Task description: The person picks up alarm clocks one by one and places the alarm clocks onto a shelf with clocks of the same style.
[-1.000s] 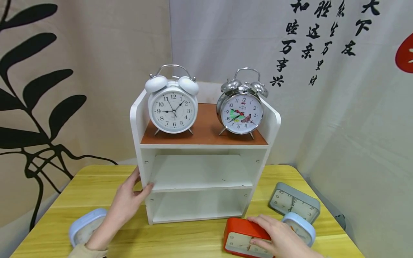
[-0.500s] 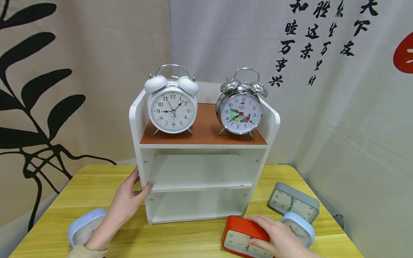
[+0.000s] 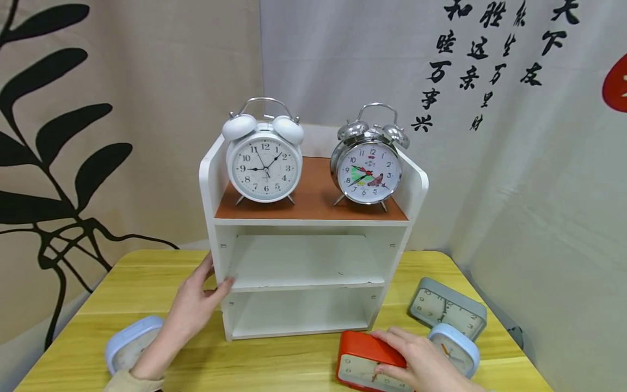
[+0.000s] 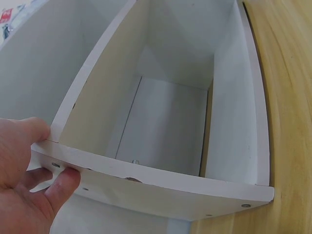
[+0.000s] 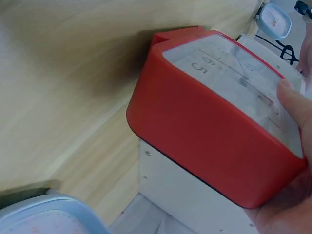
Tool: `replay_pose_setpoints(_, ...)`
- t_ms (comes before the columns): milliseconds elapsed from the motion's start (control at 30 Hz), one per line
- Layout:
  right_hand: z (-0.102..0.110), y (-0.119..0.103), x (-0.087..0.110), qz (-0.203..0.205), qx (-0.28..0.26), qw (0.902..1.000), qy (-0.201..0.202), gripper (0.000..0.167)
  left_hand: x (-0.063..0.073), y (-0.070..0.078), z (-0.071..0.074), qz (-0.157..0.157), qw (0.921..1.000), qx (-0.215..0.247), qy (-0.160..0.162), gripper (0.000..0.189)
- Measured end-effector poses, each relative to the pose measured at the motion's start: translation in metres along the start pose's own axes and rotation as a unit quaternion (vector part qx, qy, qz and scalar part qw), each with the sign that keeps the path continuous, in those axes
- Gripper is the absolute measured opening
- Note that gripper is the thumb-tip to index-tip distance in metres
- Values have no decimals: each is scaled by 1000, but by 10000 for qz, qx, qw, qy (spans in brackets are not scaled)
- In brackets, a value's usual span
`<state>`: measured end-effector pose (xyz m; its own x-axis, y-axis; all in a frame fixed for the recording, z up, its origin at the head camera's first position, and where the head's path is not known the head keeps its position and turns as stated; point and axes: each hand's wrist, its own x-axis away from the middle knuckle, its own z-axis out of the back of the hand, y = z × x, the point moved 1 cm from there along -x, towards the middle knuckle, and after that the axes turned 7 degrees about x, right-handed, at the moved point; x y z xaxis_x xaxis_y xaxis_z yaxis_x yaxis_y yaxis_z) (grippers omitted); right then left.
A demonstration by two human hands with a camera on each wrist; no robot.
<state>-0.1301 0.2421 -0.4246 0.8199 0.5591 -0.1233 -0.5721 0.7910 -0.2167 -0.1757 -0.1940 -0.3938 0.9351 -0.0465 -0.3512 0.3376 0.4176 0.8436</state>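
A small white shelf unit with a brown top board stands on the wooden table. My left hand grips its left side panel, thumb on the front edge and fingers behind on the outer face; the left wrist view shows the same hand at the panel's edge. My right hand holds a red rectangular alarm clock from above, thumb across its face. The right wrist view shows the red clock close over the wood, its far end beyond the fingers.
A white twin-bell clock and a silver twin-bell clock stand on the top board. Right of the red clock are a grey clock and a light blue clock. Another light blue clock lies near my left forearm.
My right hand and the red clock have shifted very slightly to the left. The left hand keeps its grip on the shelf unit, and the other clocks stay in place.
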Motion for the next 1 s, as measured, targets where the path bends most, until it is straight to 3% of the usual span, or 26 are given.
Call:
replay_pose_setpoints(100, 4, -6, -3, 50, -27, 10000, -41, 56, 0, 0, 0, -24, 10000, -9, 7, 69)
replay_pose_setpoints(333, 14, -24, -10, 683, 225, 9931, 924, 51, -1, 0, -1, -110, 9999, 41, 19, 68)
replay_pose_setpoints(433, 21, -32, -15, 861, 193, 9896, 1139, 52, -1, 0, -1, -98, 9999, 30, 30, 67)
replay_pose_setpoints(1000, 59, -67, -56, 1617, 437, 9653, 2004, 58, 0, 0, -1, -31, 10000, 46, 23, 69)
